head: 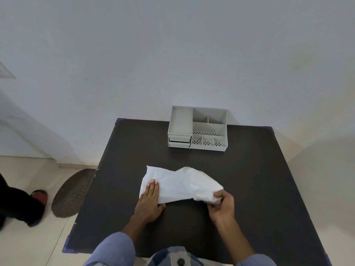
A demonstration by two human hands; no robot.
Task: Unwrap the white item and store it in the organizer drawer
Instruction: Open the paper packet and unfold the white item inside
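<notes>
Two hands on the white wrapped item [180, 184], lying crumpled across the near middle of the dark surface [249, 179]; left hand [148, 203] flat and open, palm down, pinning the left end with fingers [153, 187] stretched out, nothing gripped; right hand [222, 206] curled at the right end, fingers closed in a pinch on a loose corner of the wrapping. Still the unwrapping step, by the look of it: wrapper closed over whatever sits inside, contents not visible. Organizer [197, 129] well apart at the far edge, against the wall, its small drawers [179, 142] at the front left apparently shut. Next move likely a pull of the pinched corner up and away while holding the left end down, then freeing the item; after that, a drawer to open before storing anything
</notes>
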